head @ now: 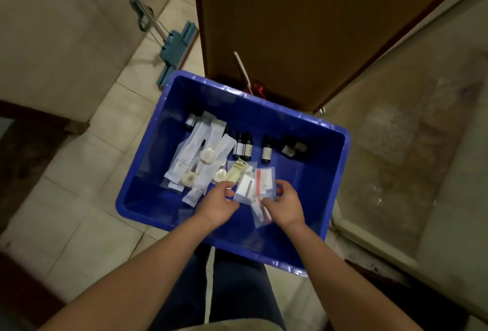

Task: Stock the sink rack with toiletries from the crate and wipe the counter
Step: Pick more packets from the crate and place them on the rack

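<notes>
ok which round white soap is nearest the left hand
The round white soap beside the cream sachet, just beyond the left hand; the other two lie farther left.

One blue crate (333, 172): three round soaps (207, 155), about six dark bottles (266, 150), clear packets (264, 180) too jumbled to count; one mop (174, 48) upper left.

Dim light, pale tiled floor (79, 172), brown wooden door (290, 13), teal mop (177, 48) against beige wall (52, 13)
</notes>
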Demonstrator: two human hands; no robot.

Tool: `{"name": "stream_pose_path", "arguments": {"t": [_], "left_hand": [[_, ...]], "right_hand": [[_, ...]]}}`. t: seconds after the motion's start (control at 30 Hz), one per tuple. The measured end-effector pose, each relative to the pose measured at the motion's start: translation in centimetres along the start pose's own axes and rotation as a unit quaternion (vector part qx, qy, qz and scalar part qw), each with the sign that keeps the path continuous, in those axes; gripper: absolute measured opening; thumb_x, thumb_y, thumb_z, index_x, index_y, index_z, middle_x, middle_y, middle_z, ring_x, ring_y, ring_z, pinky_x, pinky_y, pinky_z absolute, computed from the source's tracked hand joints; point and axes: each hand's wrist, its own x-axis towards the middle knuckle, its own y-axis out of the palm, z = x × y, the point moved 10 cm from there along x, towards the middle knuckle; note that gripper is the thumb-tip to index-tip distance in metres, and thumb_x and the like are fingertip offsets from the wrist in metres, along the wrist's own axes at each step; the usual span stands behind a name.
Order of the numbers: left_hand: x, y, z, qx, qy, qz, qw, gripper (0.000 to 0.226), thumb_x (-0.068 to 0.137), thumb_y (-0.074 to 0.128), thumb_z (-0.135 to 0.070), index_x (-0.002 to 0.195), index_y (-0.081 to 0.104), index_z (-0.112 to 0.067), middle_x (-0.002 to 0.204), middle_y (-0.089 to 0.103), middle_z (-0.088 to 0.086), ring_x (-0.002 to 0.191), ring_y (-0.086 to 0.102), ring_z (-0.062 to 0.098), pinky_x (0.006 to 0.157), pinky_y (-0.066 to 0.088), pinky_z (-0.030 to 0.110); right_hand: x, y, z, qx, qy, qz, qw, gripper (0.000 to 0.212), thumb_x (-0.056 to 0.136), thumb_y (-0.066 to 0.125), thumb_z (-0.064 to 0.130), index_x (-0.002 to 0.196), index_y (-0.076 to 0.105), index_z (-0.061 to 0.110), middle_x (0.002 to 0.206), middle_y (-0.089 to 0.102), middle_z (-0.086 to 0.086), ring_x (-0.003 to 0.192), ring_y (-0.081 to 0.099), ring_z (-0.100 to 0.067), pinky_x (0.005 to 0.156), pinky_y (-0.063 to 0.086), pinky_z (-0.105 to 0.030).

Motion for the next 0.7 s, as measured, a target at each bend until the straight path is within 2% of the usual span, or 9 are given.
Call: {"name": "stream_pose_path", "arguments": {"t": [0.07, 0.2, 0.3, 0.43, 0.57, 0.7], "left_hand": [[1.5, 1.0, 0.5, 0.015, -0.001, 0.013, 1.000, 0.049, 0.088, 0.061, -0.010, 0.133, 0.046, -0.018, 0.116, 0.053, -0.001, 0.100, 0.056, 0.016, 0.085, 0.048, 0.027], [4.0, 2.5, 1.3, 0.046, 0.003, 0.027, 0.999, 0.052, 0.086, 0.061, -0.011, 0.136, 0.047, -0.016, 0.128, 0.054, 0.002, 0.111, 0.056, 0.020, 0.100, 0.046, 0.036], [5.0, 2.9, 1.4, 0.070, 0.010, 0.014, 0.997, 0.055, 0.085, 0.062, -0.011, 0.137, 0.046, -0.013, 0.134, 0.051, 0.003, 0.118, 0.054, 0.023, 0.103, 0.045, 0.040], [5.8, 3.2, 1.0, 0.094, 0.021, -0.004, 0.995, 0.041, 0.086, 0.061, -0.010, 0.127, 0.053, -0.011, 0.117, 0.052, -0.001, 0.109, 0.058, 0.024, 0.092, 0.050, 0.038], [6.5, 3.5, 1.6, 0.088, 0.013, -0.007, 0.996, 0.047, 0.084, 0.063, -0.013, 0.129, 0.050, -0.014, 0.124, 0.055, 0.004, 0.108, 0.058, 0.025, 0.094, 0.050, 0.042], [6.8, 3.8, 1.5, 0.077, 0.008, -0.007, 0.997, 0.046, 0.084, 0.064, -0.013, 0.128, 0.048, -0.013, 0.113, 0.053, -0.001, 0.106, 0.058, 0.026, 0.093, 0.050, 0.046]], "right_hand": [[1.2, 0.6, -1.1, 0.003, 0.016, -0.001, 1.000, 0.065, 0.078, 0.071, 0.022, 0.138, 0.044, 0.022, 0.134, 0.053, -0.004, 0.109, 0.061, -0.024, 0.088, 0.055, -0.045], [2.9, 2.0, -3.6, -0.010, 0.048, 0.003, 0.999, 0.067, 0.075, 0.074, 0.025, 0.135, 0.046, 0.020, 0.126, 0.054, -0.008, 0.106, 0.060, -0.028, 0.084, 0.056, -0.048], [3.6, 3.0, -4.8, -0.008, 0.055, 0.005, 0.998, 0.064, 0.075, 0.076, 0.026, 0.131, 0.048, 0.020, 0.126, 0.054, -0.009, 0.104, 0.060, -0.028, 0.084, 0.056, -0.048], [4.5, 3.0, -5.2, -0.043, 0.066, -0.011, 0.997, 0.062, 0.076, 0.077, 0.025, 0.129, 0.047, 0.018, 0.130, 0.048, -0.007, 0.111, 0.055, -0.028, 0.090, 0.053, -0.044], [5.3, 2.8, -5.3, -0.095, 0.097, -0.018, 0.991, 0.068, 0.074, 0.080, 0.028, 0.130, 0.043, 0.017, 0.134, 0.044, -0.008, 0.120, 0.049, -0.031, 0.092, 0.050, -0.045], [5.8, 2.5, -4.9, -0.144, 0.100, -0.037, 0.984, 0.065, 0.074, 0.080, 0.030, 0.124, 0.041, 0.015, 0.128, 0.051, -0.009, 0.116, 0.051, -0.031, 0.090, 0.050, -0.045]]}}
